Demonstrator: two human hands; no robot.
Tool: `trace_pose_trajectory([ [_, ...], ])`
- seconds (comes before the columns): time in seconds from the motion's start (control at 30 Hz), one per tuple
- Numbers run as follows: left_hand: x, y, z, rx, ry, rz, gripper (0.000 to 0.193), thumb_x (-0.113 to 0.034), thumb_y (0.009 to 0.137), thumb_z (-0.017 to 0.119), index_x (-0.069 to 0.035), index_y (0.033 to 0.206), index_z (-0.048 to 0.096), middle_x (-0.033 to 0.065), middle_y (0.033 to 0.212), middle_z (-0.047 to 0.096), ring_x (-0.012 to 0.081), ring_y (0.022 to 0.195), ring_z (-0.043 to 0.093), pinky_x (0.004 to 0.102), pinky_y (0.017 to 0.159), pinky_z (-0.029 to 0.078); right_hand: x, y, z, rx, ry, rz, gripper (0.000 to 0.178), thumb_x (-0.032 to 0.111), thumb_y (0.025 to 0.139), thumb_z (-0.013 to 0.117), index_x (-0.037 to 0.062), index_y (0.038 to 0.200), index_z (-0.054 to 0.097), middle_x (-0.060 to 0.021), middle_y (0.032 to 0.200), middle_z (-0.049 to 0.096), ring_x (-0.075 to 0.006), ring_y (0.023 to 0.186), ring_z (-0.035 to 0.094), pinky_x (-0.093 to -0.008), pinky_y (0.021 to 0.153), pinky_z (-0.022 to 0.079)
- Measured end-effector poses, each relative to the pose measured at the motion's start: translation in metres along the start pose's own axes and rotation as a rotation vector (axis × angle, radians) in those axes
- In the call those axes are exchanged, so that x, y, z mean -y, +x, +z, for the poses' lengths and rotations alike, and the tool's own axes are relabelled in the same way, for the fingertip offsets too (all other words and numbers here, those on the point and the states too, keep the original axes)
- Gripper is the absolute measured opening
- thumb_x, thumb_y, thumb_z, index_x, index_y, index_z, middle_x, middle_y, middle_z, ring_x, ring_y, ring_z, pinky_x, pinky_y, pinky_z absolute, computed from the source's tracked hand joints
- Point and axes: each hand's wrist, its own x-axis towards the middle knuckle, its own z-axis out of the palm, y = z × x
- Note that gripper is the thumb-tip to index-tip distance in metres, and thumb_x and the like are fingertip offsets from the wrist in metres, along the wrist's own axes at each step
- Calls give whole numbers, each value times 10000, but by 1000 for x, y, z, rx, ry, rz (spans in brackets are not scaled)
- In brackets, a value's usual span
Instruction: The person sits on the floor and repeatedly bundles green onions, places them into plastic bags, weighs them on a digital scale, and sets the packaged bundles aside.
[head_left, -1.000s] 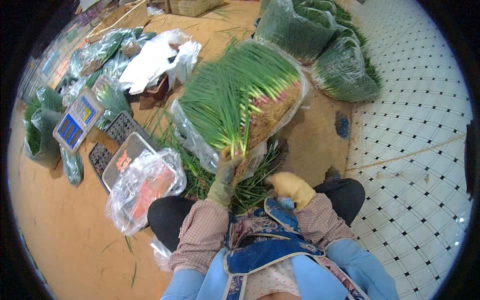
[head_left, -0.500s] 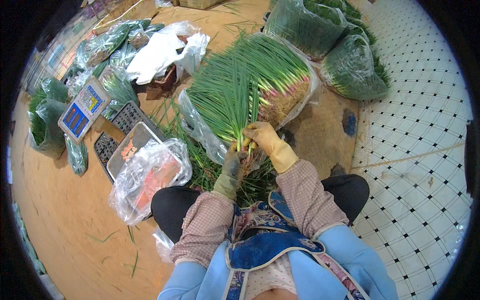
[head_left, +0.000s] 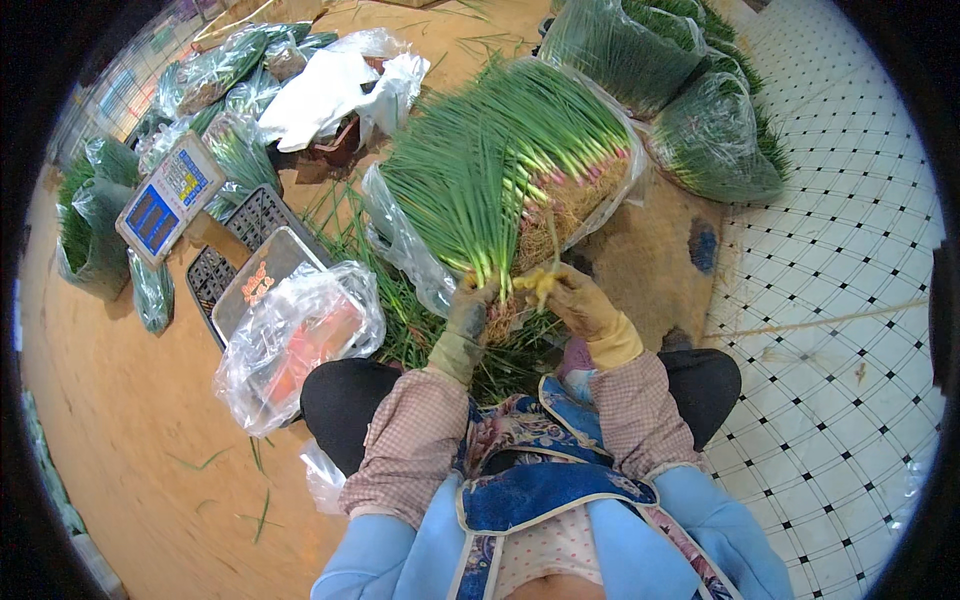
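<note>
Since the frame 0.5 s earlier, the right hand in its yellow rubber glove (head_left: 590, 308) has been drawn back from the stem bases to the person's right; the left hand in its soiled grey-green glove (head_left: 467, 318) has been kept at the bunch. By the left hand, a slim bunch of long green onions with pale stems (head_left: 484, 245) is gripped low on the stems, closed firmly, with brown roots exposed below the fingers. The right hand's fingers are bent, tips just beside the roots; yellowish matter is seen there, but whether it is gripped cannot be told.

The bunch is laid with its leaves against a broad heap of green onions with pinkish bulbs (head_left: 575, 125), which is spread on a clear plastic sheet (head_left: 408, 262) in front of the person. Loose dark-green leaves (head_left: 405, 325) are scattered beneath the hands. To the left, a grey rectangular tray (head_left: 250, 300) is partly covered by a crumpled clear plastic bag (head_left: 345, 300), near a white-and-blue display panel (head_left: 170, 195). At upper right, at least 2 clear plastic bags filled with greens (head_left: 715, 140) are stood near the heap.
</note>
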Motion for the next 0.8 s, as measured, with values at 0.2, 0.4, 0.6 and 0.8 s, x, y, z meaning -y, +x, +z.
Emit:
trace_pose_trajectory([
  [0.2, -6, 0, 7, -217, 639, 195, 449, -185, 654, 703, 37, 971, 475, 108, 793, 599, 189, 648, 574, 292, 566, 459, 11, -29, -10, 301, -1388, 513, 317, 304, 719, 652, 25, 861, 597, -139, 789, 610, -219, 736, 581, -314, 639, 450],
  [0.4, -5, -6, 21, -359, 1043, 245, 507, -266, 604, 724, 39, 935, 490, 150, 877, 591, 251, 803, 567, 331, 704, 449, 2, 28, 27, -255, -1305, 50, 328, 305, 737, 632, 17, 883, 573, -124, 743, 601, -212, 659, 572, -311, 600, 447],
  [0.6, 6, -6, 15, -198, 616, 566, 396, -136, 711, 679, 0, 1007, 453, 59, 882, 530, 166, 720, 528, 280, 654, 448, -14, 44, 5, -263, -637, 296, 317, 300, 794, 590, -12, 834, 551, -87, 646, 552, -148, 571, 520, -282, 501, 412],
  [0.8, -4, -5, 8, 39, 50, -83, 418, -90, 759, 626, 1, 1121, 436, 90, 972, 559, 180, 795, 577, 273, 615, 477, -12, 35, -3, -163, -415, 344, 268, 264, 812, 578, 2, 866, 554, -39, 672, 562, -103, 551, 504, -231, 441, 360],
])
